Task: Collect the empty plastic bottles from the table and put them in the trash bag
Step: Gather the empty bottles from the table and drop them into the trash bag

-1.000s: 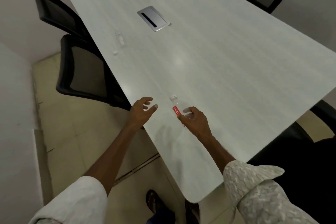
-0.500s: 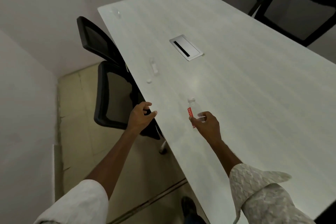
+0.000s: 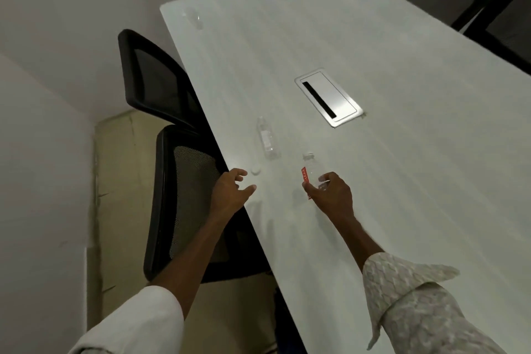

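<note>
Gripping the red-labelled bottle (image 3: 311, 172) in our right hand (image 3: 330, 195) near the table's (image 3: 402, 181) left edge, we hold our left hand (image 3: 230, 191) empty, fingers loosely curled, near a second bottle (image 3: 267, 139) lying flat.

1. The left hand (image 3: 230, 191) hovers at the table (image 3: 402, 195) edge. A loose bottle cap (image 3: 255, 171) lies just past its fingertips, and a clear bottle (image 3: 267, 139) lies flat beyond that.
2. An open strip of tabletop runs between that bottle and the red-labelled bottle (image 3: 310, 172) gripped by the right hand (image 3: 330, 195).
3. A mesh office chair (image 3: 186, 181) stands tight against the table's left edge.
4. The metal cable hatch (image 3: 329, 96) sits flush and is passable.
</note>
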